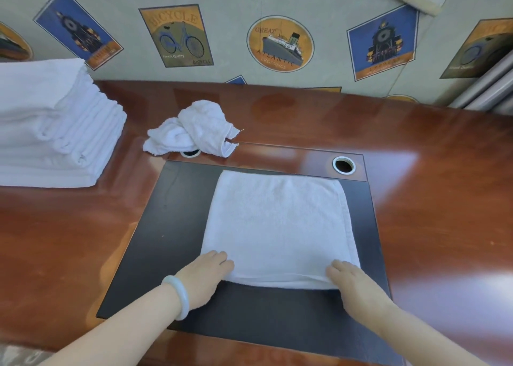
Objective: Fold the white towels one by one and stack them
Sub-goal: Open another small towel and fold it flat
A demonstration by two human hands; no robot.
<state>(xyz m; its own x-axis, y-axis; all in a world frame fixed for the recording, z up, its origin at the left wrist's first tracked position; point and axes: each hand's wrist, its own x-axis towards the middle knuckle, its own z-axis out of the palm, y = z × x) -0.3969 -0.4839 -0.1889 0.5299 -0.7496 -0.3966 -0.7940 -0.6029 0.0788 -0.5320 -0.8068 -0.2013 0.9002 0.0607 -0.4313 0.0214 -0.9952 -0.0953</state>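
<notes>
You are working on the flat white terry towel (280,227), which is lying centred on the dark rectangular mat (172,227) set into the glossy reddish-brown wooden table (444,199). Your left hand (206,277) is resting on its near left corner and your right hand (358,290) on its near right corner. The fingers are lying nearly straight on the cloth; whether the thumbs are pinching the edge cannot be told. The towel is extending directly away from both hands, so the coming fold is probably running near edge to far edge. The stack of folded white towels (55,124) is sitting far left, nearer your left hand. A crumpled white towel (194,129) is waiting beyond the mat.
</notes>
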